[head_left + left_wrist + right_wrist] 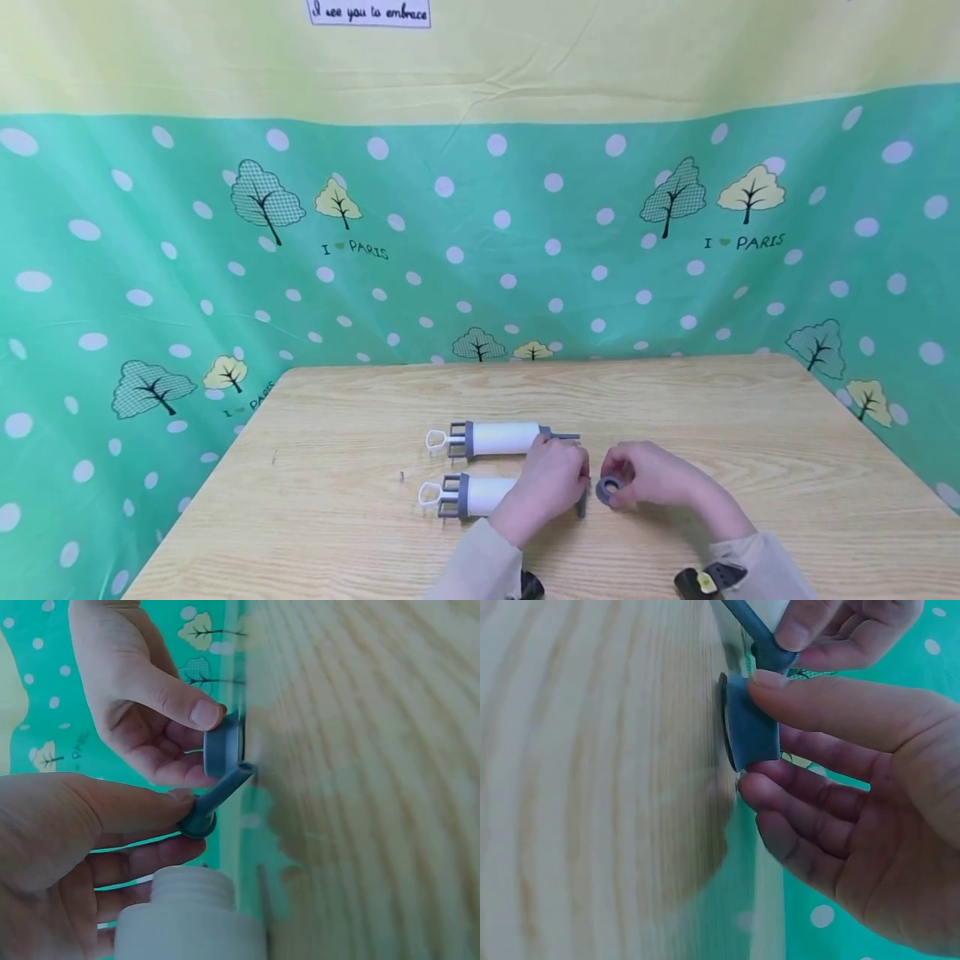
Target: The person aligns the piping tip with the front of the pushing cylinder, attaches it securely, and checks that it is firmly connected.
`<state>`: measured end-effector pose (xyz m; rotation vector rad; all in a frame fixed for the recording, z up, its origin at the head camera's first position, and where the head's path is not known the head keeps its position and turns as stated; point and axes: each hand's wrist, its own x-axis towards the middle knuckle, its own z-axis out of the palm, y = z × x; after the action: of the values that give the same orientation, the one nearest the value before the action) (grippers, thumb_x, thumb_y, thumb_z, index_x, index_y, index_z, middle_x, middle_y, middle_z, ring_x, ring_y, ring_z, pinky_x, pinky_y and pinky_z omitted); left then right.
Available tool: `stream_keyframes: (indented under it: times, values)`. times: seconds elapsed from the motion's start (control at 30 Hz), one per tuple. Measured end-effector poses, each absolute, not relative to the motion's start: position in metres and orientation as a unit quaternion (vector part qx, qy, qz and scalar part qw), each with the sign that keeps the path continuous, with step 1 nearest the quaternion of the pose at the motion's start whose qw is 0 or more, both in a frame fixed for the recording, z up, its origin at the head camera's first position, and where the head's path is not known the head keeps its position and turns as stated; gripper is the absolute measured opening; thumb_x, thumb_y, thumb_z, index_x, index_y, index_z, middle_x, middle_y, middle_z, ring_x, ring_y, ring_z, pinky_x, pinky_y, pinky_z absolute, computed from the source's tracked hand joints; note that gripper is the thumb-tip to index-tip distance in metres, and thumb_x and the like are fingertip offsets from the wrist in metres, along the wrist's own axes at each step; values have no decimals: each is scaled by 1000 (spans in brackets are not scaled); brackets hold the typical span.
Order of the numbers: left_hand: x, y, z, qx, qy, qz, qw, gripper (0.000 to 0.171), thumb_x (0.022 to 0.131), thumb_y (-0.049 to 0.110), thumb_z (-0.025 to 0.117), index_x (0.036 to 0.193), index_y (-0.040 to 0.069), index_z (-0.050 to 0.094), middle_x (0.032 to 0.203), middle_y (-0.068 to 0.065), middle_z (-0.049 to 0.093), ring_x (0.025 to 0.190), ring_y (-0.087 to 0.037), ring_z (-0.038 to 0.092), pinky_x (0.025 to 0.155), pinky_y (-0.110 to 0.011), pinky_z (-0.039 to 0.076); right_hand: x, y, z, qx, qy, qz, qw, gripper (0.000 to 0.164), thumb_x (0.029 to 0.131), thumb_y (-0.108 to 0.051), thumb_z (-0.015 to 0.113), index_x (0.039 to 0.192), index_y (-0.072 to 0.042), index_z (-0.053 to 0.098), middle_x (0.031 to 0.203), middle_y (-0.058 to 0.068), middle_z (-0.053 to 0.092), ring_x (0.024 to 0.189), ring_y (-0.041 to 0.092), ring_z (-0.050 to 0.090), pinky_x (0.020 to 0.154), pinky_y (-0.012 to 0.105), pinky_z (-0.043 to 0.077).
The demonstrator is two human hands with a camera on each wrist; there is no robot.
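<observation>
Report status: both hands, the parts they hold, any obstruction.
Left hand pinching gray nozzle. Right hand gripping gray ring. White tube by left hand, threaded neck bare. No obstruction seen between hands.

There are two hands (551, 475) (651, 473), two tubes (504, 438) (486, 495) and two nozzles (566, 436) (582, 504). There is one ring (602, 492), one table (330, 467), one sign (370, 13).

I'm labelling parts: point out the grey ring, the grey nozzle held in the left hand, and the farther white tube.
Grey ring (754, 731), right wrist view: outer wall.
Held grey nozzle (219, 795), left wrist view: slim stem.
Farther white tube (506, 438), head view: middle of its barrel.
</observation>
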<state>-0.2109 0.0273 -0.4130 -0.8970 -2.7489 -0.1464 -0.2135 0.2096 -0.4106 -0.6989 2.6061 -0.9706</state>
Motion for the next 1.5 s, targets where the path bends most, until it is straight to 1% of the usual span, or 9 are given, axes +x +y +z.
stream_keyframes:
  times: [0.27,0.57,0.8,0.93,1.03,1.1,1.3,1.43,1.5]
  values:
    - [-210,16,-404,-301,-936,-77,165,6,78,26,68,72,26,69,70,15,64,66,-2,57,65,-25,39,-214,206,-407,-240,905,-332,114,27,68,-13,72,92,-8,61,75,-1,57,65,9,51,56,22,44]
    - [-215,3,-399,-285,-937,-113,170,7,78,23,68,71,23,68,67,13,59,64,-2,54,67,-25,40,-216,200,-403,-239,904,-340,100,25,69,-8,71,91,-8,58,82,-1,61,76,12,57,64,22,48]
    - [-218,-4,-398,-267,-936,-142,181,4,76,22,70,73,22,68,68,12,60,65,-5,54,72,-27,43,-223,194,-400,-236,904,-347,74,27,69,-5,68,93,-7,55,80,-1,60,74,11,56,63,22,48]
    - [-219,-9,-395,-258,-932,-166,195,4,75,22,72,74,21,68,70,11,61,67,-6,55,74,-29,43,-227,189,-398,-235,902,-357,61,34,69,-2,64,102,-3,56,84,1,60,77,12,57,65,22,49]
    - [-220,-13,-393,-253,-928,-176,210,4,75,22,72,75,20,68,72,10,62,69,-8,57,76,-30,44,-229,187,-396,-240,903,-352,45,42,70,-2,64,111,-3,57,90,1,60,81,13,59,67,22,49]
    - [-221,-15,-391,-247,-926,-184,216,4,76,23,71,76,20,68,75,10,63,71,-8,58,78,-31,45,-230,186,-394,-244,904,-350,36,44,71,-3,64,114,-4,57,93,2,61,83,14,59,70,24,50]
    - [-224,-18,-386,-233,-918,-210,244,6,78,25,70,79,20,68,79,9,64,76,-10,59,78,-30,46,-231,181,-392,-237,899,-367,16,39,74,-4,65,113,-4,58,99,3,63,85,14,60,76,34,51]
    - [-225,-20,-384,-225,-908,-225,274,7,78,25,70,79,19,67,80,9,64,76,-8,59,77,-28,45,-233,178,-391,-233,898,-373,5,38,74,-7,66,111,-4,58,99,2,63,86,14,60,79,39,50]
    - [-226,-21,-384,-220,-902,-233,289,7,78,25,70,79,19,67,80,9,64,76,-8,59,77,-27,45,-233,178,-390,-231,897,-376,-2,37,74,-7,67,110,-5,58,98,1,64,86,13,61,79,39,50]
